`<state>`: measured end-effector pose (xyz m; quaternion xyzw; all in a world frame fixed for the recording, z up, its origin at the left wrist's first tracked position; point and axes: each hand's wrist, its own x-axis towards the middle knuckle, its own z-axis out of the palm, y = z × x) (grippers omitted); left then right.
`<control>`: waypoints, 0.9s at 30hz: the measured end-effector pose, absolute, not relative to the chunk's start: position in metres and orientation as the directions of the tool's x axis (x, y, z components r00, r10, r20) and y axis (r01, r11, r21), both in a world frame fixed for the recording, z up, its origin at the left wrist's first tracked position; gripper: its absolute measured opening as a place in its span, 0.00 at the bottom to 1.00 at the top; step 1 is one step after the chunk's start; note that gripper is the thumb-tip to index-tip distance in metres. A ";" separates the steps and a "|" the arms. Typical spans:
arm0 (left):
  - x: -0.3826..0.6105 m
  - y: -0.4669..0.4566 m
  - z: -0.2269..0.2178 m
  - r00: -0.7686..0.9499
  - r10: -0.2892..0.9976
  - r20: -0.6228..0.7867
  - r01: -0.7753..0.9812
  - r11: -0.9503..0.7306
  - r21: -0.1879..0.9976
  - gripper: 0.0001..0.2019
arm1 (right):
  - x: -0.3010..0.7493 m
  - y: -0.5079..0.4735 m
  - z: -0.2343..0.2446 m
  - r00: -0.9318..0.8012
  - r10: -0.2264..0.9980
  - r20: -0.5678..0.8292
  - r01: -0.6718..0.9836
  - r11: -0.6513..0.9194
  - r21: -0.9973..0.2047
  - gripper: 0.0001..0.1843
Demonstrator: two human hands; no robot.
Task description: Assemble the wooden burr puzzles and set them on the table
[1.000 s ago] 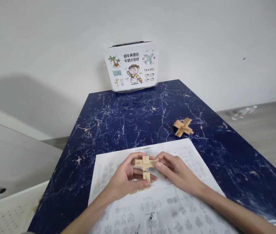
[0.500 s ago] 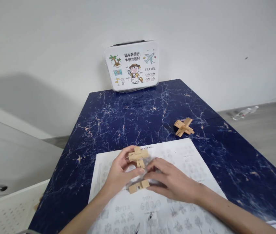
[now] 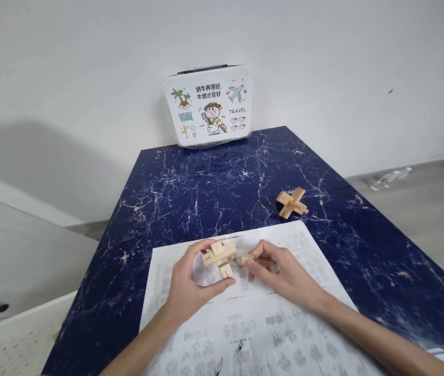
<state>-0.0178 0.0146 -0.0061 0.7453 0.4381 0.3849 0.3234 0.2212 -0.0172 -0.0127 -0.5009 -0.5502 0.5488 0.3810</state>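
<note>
1. Clamped in left hand (image 3: 190, 290): part-built wooden puzzle (image 3: 218, 257), above instruction sheet (image 3: 284, 334).
2. Pinched in right hand (image 3: 284, 277): loose wooden bar (image 3: 245, 258), touching the puzzle, seemingly not yet seated.
3. Well apart on marble table (image 3: 206, 193): assembled wooden cross (image 3: 292, 202).

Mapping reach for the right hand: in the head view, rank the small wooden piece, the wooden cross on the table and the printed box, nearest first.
1. small wooden piece, pinched by the right hand.
2. wooden cross, farther back, to the right.
3. printed box, standing farthest back, centre.
</note>
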 end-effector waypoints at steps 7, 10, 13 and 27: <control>-0.014 0.011 -0.007 0.397 0.834 0.383 0.455 -0.541 0.707 0.31 | 0.218 -0.019 -0.012 -0.244 0.956 -0.164 0.093 -0.145 -0.985 0.21; -0.013 0.011 -0.006 0.427 0.818 0.384 0.454 -0.562 0.692 0.31 | 0.216 -0.020 -0.015 -0.227 0.964 -0.140 0.117 -0.116 -0.986 0.21; -0.012 0.011 -0.005 0.431 0.814 0.389 0.455 -0.568 0.686 0.31 | 0.215 -0.022 -0.017 -0.193 0.972 -0.131 0.140 -0.105 -0.985 0.20; -0.010 0.015 -0.007 0.396 0.911 0.110 0.438 -0.293 0.850 0.27 | 0.211 -0.025 -0.021 -0.163 0.980 -0.115 0.274 -0.067 -0.959 0.16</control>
